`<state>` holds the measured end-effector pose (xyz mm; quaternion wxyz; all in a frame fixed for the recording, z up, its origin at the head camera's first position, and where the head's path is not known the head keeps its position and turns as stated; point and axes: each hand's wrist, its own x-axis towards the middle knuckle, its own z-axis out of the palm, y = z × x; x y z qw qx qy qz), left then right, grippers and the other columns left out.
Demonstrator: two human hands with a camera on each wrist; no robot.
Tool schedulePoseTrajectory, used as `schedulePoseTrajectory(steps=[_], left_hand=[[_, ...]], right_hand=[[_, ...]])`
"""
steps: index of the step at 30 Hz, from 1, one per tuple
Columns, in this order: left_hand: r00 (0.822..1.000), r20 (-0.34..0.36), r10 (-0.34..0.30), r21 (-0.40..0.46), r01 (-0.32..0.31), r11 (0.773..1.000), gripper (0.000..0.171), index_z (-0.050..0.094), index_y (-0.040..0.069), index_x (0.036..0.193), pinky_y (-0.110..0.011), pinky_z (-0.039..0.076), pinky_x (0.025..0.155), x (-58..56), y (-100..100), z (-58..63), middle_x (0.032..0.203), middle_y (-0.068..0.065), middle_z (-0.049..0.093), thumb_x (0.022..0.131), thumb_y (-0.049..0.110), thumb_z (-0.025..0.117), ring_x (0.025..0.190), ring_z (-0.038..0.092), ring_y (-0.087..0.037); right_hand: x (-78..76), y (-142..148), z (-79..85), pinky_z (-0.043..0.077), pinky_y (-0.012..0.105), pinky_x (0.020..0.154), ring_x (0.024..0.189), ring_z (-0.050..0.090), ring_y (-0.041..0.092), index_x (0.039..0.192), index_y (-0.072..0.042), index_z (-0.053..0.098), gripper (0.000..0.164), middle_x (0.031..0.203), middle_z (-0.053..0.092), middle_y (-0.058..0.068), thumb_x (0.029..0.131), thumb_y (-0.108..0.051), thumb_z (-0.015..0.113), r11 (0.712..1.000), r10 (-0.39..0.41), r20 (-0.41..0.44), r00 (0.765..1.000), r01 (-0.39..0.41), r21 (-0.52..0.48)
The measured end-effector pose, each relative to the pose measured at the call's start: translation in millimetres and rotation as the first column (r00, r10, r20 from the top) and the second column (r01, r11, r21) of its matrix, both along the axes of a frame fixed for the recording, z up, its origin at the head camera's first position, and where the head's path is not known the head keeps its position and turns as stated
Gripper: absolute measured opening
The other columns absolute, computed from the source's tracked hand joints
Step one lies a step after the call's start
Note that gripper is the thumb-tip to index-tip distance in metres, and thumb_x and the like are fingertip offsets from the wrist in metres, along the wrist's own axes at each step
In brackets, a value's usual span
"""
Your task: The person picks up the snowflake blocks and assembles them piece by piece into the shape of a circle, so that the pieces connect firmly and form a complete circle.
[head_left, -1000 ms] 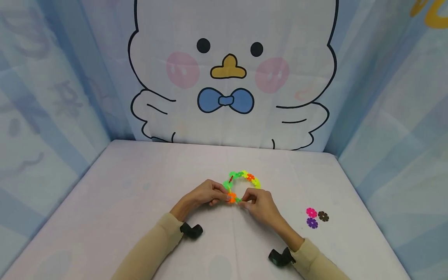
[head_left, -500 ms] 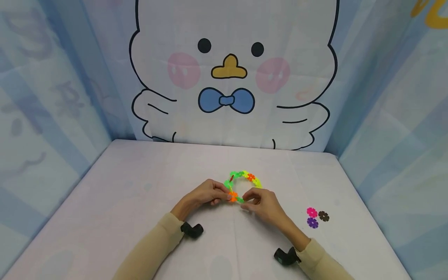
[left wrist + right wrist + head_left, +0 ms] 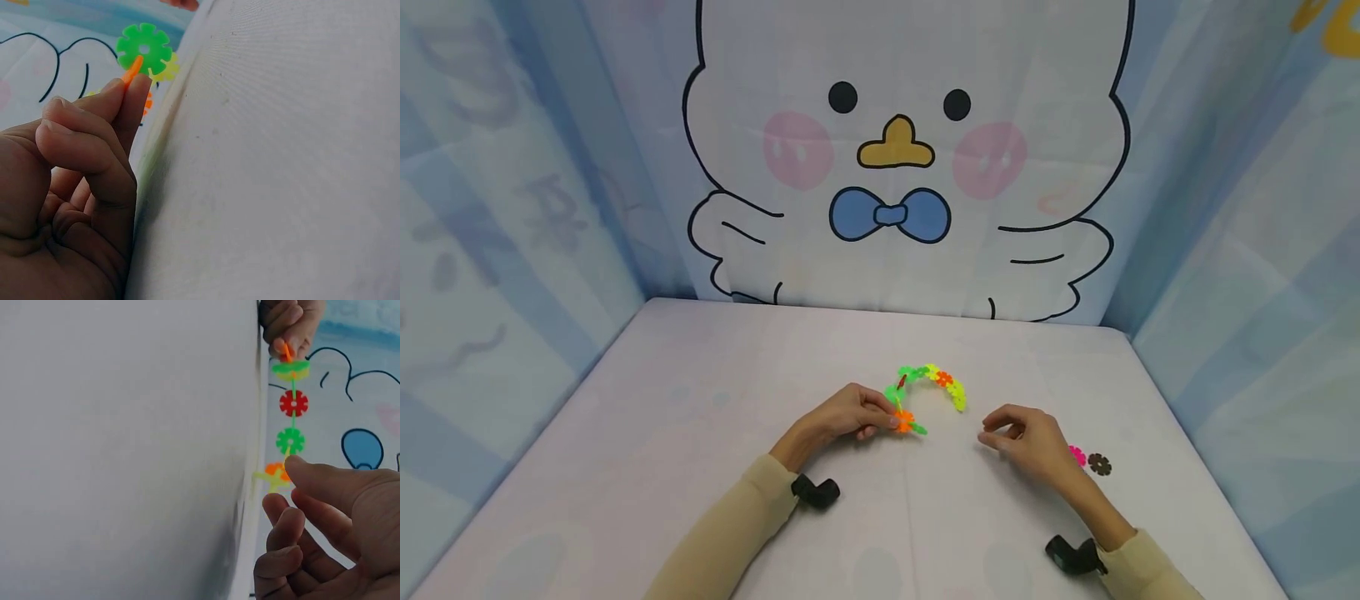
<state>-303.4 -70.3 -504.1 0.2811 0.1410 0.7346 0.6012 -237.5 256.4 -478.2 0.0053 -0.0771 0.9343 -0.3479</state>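
Notched plastic flower discs are linked into a curved chain point(image 3: 956, 388) of green, yellow, orange and red, with a gap at its right front. My left hand point(image 3: 853, 412) pinches the orange disc point(image 3: 906, 422) at the near end, between thumb and forefinger. Slotted to that piece, a green disc point(image 3: 157, 41) sticks out past the fingertips in the left wrist view. To the right, apart from the chain, my right hand point(image 3: 1028, 437) hovers with loosely bent fingers, thumb and forefinger separated, nothing between them. Nearest to it lies a loose pink disc point(image 3: 1077, 455), partly covered by the hand.
Beside the pink disc a brown disc point(image 3: 1100, 464) lies flat on the pale tablecloth point(image 3: 700, 400). Behind the table hangs a curtain point(image 3: 891, 275) with a cartoon bird, and more curtains flank both sides.
My right hand has let go of the green disc and moved right, toward the loose discs, covering the purple one. The left hand keeps its pinch on the orange disc.
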Motion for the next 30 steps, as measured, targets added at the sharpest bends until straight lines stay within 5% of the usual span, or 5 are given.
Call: schedulePoseTrajectory(steps=[17,23,30], left_hand=[[1.000,-0.009,-0.010,-0.008,0.009,1.000,0.019,0.077,-0.001,0.110,-0.020,0.041,0.053,-1.1,1.5,1.0,0.074,0.004,0.072,0.096,0.012,0.078,0.052,0.047,-0.007],[1.000,0.004,-0.007,-0.009,0.007,1.000,0.019,0.077,0.000,0.110,-0.020,0.042,0.053,0.0,1.0,3.4,0.074,0.003,0.071,0.096,0.012,0.078,0.052,0.048,-0.007],[1.000,0.005,-0.007,0.010,0.007,1.000,0.020,0.077,-0.001,0.111,-0.019,0.043,0.053,0.6,1.1,2.2,0.077,0.003,0.074,0.096,0.013,0.077,0.052,0.049,-0.005]], right_hand=[[22.5,100.7,3.5,0.043,0.024,0.056,0.066,0.052,0.005,0.105,-0.007,0.079,0.023,0.088,0.070,0.003,0.091,-0.024,0.084,0.982,-0.100,-0.067,0.993,0.109,0.154],[26.1,117.2,3.5,0.043,0.024,0.059,0.075,0.055,0.013,0.112,-0.002,0.080,0.036,0.091,0.073,0.003,0.090,-0.031,0.085,0.969,-0.077,0.009,0.997,0.073,0.234],[26.3,120.4,3.0,0.042,0.024,0.060,0.075,0.053,0.011,0.110,-0.002,0.080,0.036,0.092,0.074,0.004,0.089,-0.029,0.087,0.970,-0.068,0.005,0.998,0.065,0.236]])
